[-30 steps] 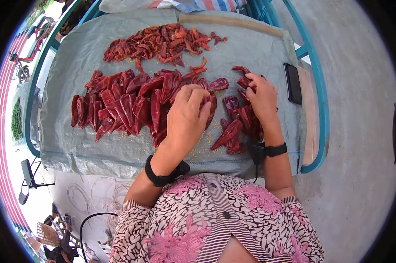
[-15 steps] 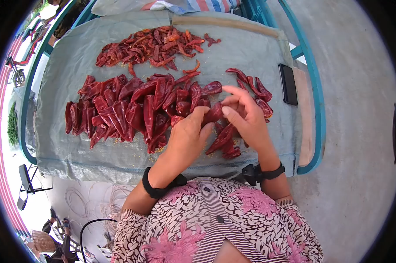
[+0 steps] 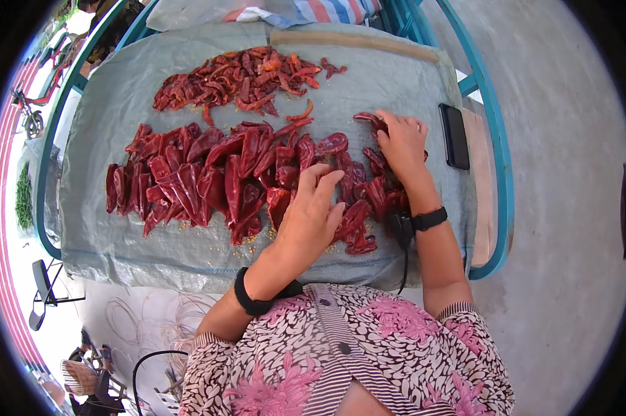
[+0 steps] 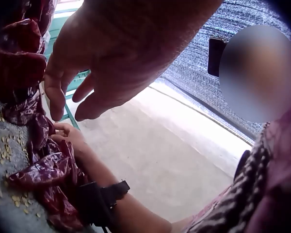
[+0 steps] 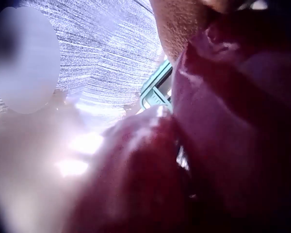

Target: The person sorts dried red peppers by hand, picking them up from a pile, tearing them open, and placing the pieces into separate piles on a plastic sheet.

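Large dried red chilies (image 3: 202, 173) lie spread flat across a grey woven sack (image 3: 118, 104). My left hand (image 3: 323, 184) hovers over the right end of that spread, fingers splayed and holding nothing; the left wrist view shows this left hand (image 4: 87, 82) relaxed above chilies (image 4: 43, 170). My right hand (image 3: 389, 125) reaches to the far side of a smaller pile of chilies (image 3: 368, 194), fingers laid on the top ones. In the right wrist view a chili (image 5: 223, 121) fills the blurred frame.
A heap of thinner, curled chilies (image 3: 243, 76) sits at the back of the sack. A black phone (image 3: 453, 135) lies right of my right hand, by a wooden board (image 3: 483, 180). A teal frame (image 3: 496, 152) rims the surface. Loose seeds (image 3: 257, 239) dot the front.
The hands met over one chili at the middle half a second ago. Now they are apart: the right hand has gone back to the far right pile, the left hovers with fingers spread.
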Demonstrator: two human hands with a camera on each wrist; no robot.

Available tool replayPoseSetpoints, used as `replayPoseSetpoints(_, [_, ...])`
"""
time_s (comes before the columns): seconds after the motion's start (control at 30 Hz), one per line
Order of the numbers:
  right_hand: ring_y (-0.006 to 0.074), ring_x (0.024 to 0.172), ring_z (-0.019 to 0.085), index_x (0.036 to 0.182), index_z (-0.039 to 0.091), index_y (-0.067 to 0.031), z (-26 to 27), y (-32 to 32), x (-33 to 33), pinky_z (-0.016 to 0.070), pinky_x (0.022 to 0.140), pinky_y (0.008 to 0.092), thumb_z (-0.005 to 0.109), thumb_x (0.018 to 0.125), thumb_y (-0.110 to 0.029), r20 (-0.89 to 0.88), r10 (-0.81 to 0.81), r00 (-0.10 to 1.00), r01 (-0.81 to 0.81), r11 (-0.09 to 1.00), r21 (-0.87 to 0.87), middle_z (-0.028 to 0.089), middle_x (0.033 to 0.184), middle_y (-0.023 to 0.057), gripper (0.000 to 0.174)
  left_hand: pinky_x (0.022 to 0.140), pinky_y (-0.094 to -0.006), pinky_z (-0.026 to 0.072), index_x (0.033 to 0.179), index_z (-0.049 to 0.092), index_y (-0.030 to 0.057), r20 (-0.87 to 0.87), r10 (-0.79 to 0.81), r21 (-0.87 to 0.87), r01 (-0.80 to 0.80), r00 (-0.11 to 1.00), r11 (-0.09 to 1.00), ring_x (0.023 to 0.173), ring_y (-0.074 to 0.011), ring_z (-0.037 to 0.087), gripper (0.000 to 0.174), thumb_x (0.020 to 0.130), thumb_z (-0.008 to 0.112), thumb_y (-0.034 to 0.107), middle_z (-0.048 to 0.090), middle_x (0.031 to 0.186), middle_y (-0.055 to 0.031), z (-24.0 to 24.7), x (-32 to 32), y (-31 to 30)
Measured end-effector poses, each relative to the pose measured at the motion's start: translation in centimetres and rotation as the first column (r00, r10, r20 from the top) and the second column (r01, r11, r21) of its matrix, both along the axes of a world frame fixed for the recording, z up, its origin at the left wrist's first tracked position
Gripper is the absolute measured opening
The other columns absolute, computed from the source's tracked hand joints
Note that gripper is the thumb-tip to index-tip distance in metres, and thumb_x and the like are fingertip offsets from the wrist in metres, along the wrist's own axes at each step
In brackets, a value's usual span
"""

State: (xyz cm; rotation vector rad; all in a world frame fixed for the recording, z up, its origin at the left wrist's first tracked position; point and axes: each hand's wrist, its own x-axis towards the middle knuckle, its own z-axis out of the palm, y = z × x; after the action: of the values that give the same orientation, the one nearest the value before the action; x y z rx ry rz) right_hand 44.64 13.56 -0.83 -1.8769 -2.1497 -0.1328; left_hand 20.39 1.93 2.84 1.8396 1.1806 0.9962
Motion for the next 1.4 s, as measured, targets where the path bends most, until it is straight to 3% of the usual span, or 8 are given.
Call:
replayPoseSetpoints(0.17, [0.027, 0.106, 0.067, 0.122, 0.068, -0.0145, 4.7, -2.5, -1.7, 0.0403, 0.106, 0.045, 0.069, 0.085, -0.011, -0.51, 0.15, 0.847, -0.084, 0.985, 0.151, 0.074, 0.111, 0.007, 0.037, 0.072, -0.0304, 0.056, 0.139, 0.054, 0.003, 0.082, 0.074, 0.032, -0.077, 0.994, 0.997, 0.08, -0.0178, 0.066, 0.054, 0.089, 0.068, -0.007, 0.05, 0.139, -0.018, 1.6, -0.9, 0.3])
replayPoseSetpoints(0.3, [0.0289, 0.104, 0.068, 0.122, 0.068, -0.0082, 8.8, -5.9, -4.1, 0.0475, 0.099, 0.0402, 0.068, 0.087, -0.01, -0.515, 0.349, 0.783, -0.389, 0.921, 0.032, 0.073, 0.112, 0.0104, 0.035, 0.075, -0.031, 0.0573, 0.143, 0.053, 0.0054, -0.003, 0.156, 0.122, -0.154, 0.988, 0.98, 0.083, -0.0203, 0.067, 0.058, 0.088, 0.068, -0.007, 0.048, 0.147, -0.0156, 2.5, -0.9, 0.8])
replayPoseSetpoints(0.47, [0.0282, 0.101, 0.07, 0.126, 0.066, -0.0056, 9.2, -8.2, -5.4, 0.0535, 0.09, 0.0375, 0.067, 0.091, -0.011, -0.871, 0.124, 0.475, -0.542, 0.821, -0.179, 0.072, 0.111, 0.0151, 0.036, 0.08, -0.0398, 0.0568, 0.14, 0.056, 0.0089, -0.273, 0.155, 0.277, -0.077, 0.95, 0.958, 0.091, -0.0329, 0.068, 0.051, 0.091, 0.072, 0.008, 0.071, 0.114, -0.0162, 1.6, -1.6, 1.1])
replayPoseSetpoints(0.6, [0.0308, 0.096, 0.07, 0.121, 0.066, -0.0058, 6.6, -6.8, -3.6, 0.0545, 0.084, 0.0396, 0.069, 0.091, -0.015, -0.587, 0.002, 0.809, -0.209, 0.936, -0.285, 0.073, 0.104, 0.0116, 0.032, 0.067, -0.0466, 0.0541, 0.138, 0.056, 0.0091, -0.383, 0.271, 0.142, -0.233, 0.883, 0.962, 0.08, -0.0374, 0.07, 0.043, 0.098, 0.067, 0.019, 0.073, 0.09, -0.018, 1.5, -1.4, 0.7])
replayPoseSetpoints(0.73, [0.0316, 0.1, 0.068, 0.111, 0.07, -0.011, 4.4, -6.3, -3.5, 0.0475, 0.087, 0.0468, 0.073, 0.083, -0.016, -0.09, 0.195, 0.977, -0.209, 0.956, -0.205, 0.073, 0.105, 0.0123, 0.029, 0.055, -0.0487, 0.0525, 0.147, 0.044, 0.005, -0.565, 0.294, 0.043, -0.328, 0.771, 0.944, 0.064, -0.0393, 0.069, 0.053, 0.103, 0.06, 0.03, 0.069, 0.071, -0.0207, 2.4, -0.6, 1.9])
replayPoseSetpoints(1.03, [0.0309, 0.092, 0.067, 0.095, 0.07, -0.0133, 3.9, -4.8, -2.6, 0.0454, 0.084, 0.0448, 0.071, 0.079, -0.011, -0.234, 0.074, 0.969, -0.133, 0.959, -0.248, 0.071, 0.092, 0.0054, 0.016, 0.061, -0.0479, 0.0539, 0.152, 0.038, 0.0032, -0.494, 0.284, 0.026, -0.313, 0.822, 0.949, 0.071, -0.0359, 0.071, 0.065, 0.099, 0.065, 0.031, 0.072, 0.079, -0.0181, 3.0, -1.6, 1.7])
replayPoseSetpoints(1.17, [0.0265, 0.081, 0.068, 0.096, 0.069, -0.0101, 6.9, -5.7, -3.2, 0.0489, 0.075, 0.0425, 0.071, 0.085, -0.01, -0.376, 0.012, 0.927, 0.02, 0.996, 0.081, 0.072, 0.093, 0.005, 0.011, 0.066, -0.0407, 0.0542, 0.152, 0.042, 0.0051, -0.317, 0.232, 0.085, -0.216, 0.92, 0.973, 0.077, -0.0297, 0.069, 0.065, 0.095, 0.07, 0.023, 0.072, 0.101, -0.0144, 1.2, -2.0, 1.1])
replayPoseSetpoints(1.4, [0.0078, 0.081, 0.063, 0.101, 0.068, -0.0027, 9.9, -9.7, -6.8, 0.0504, 0.074, 0.0248, 0.072, 0.091, -0.003, -0.858, 0.023, 0.513, -0.177, 0.981, -0.079, 0.069, 0.093, 0.0007, 0.011, 0.063, -0.0323, 0.0521, 0.15, 0.045, 0.0065, 0.093, 0.109, 0.113, -0.12, 0.99, 0.986, 0.064, -0.0167, 0.06, 0.066, 0.092, 0.075, 0.016, 0.071, 0.111, -0.0125, 0.8, -0.3, 0.5])
